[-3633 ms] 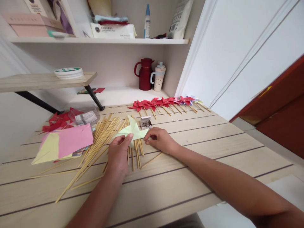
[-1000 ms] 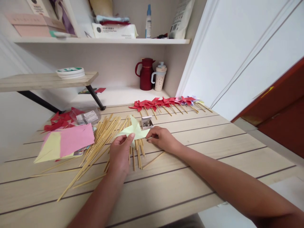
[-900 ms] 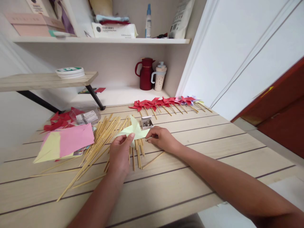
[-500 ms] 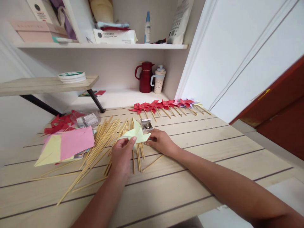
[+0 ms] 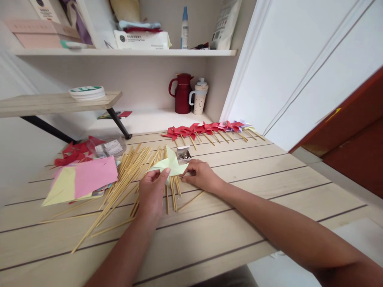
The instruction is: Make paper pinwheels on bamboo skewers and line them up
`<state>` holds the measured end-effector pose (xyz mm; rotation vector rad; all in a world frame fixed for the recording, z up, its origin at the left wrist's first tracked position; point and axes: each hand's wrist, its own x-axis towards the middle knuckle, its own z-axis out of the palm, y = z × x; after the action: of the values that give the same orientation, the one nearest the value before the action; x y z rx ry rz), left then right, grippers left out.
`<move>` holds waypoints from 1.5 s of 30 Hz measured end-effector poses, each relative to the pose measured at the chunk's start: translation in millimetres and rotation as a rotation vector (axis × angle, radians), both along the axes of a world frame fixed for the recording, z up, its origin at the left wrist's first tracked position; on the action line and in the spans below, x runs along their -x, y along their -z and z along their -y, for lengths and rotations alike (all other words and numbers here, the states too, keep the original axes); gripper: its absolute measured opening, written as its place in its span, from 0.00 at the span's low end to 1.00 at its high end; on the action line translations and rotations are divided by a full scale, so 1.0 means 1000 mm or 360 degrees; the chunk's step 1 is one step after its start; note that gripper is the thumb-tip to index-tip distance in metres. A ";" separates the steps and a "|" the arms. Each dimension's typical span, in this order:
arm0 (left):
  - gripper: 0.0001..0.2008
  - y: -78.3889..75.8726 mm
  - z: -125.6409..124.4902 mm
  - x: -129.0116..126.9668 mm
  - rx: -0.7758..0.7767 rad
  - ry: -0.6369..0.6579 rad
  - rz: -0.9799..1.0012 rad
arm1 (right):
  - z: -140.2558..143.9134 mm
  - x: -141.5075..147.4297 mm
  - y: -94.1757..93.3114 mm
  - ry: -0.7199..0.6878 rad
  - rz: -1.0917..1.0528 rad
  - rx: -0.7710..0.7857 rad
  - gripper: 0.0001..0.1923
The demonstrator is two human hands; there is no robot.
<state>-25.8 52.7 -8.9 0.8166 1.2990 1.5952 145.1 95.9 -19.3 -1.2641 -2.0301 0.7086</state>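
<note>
1. White wall (image 5: 305, 56) rises at the right, with a red-brown panel (image 5: 353, 151) beyond it.
2. A pale wood-plank tabletop (image 5: 215, 243) with dark seams spreads below a white shelving unit (image 5: 131, 52).
3. Inside the unit, a dark red jug (image 5: 183, 95) stands beside a speckled tumbler (image 5: 200, 98).
4. At the left, a wooden riser (image 5: 54, 103) on black legs holds a round white container (image 5: 86, 94).
5. Finished pinwheels (image 5: 206, 128), mostly red, line the tabletop's far side.
6. Loose bamboo sticks (image 5: 122, 181) lie heaped beside pink and yellow paper sheets (image 5: 95, 177).
7. The left hand (image 5: 152, 193) pinches a pale green paper pinwheel (image 5: 170, 162) between thumb and fingers, above some sticks.
8. The right hand (image 5: 201, 175), just beside its right blade, pinches a tiny shiny piece (image 5: 181, 177), too small to identify.
9. Just behind sits a small open box (image 5: 183, 154) of metal bits.
</note>
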 end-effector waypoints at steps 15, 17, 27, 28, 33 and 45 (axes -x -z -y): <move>0.13 0.004 -0.002 0.001 -0.0026 -0.0042 -0.0080 | -0.001 0.003 0.003 0.0049 -0.0042 -0.0010 0.05; 0.14 0.005 -0.002 0.003 -0.0042 -0.0030 -0.0087 | -0.001 0.002 0.003 0.0025 -0.0094 0.0003 0.05; 0.15 0.008 -0.006 0.007 -0.0024 -0.0079 -0.0103 | -0.008 -0.014 0.000 -0.0110 -0.0003 -0.0117 0.09; 0.15 0.008 -0.006 0.007 -0.0030 -0.0072 -0.0100 | -0.008 -0.014 0.000 -0.0107 0.0051 -0.0144 0.09; 0.15 0.008 -0.005 0.006 -0.0029 -0.0054 -0.0040 | -0.009 -0.014 0.001 -0.0079 0.0113 -0.0172 0.09; 0.15 0.005 -0.003 0.006 -0.0001 -0.0063 -0.0067 | -0.007 -0.013 -0.002 -0.0080 0.0061 -0.0100 0.07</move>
<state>-31.8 56.2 -14.3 0.8335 1.3523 1.6175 157.6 102.8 -17.6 -1.2034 -2.1049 0.6430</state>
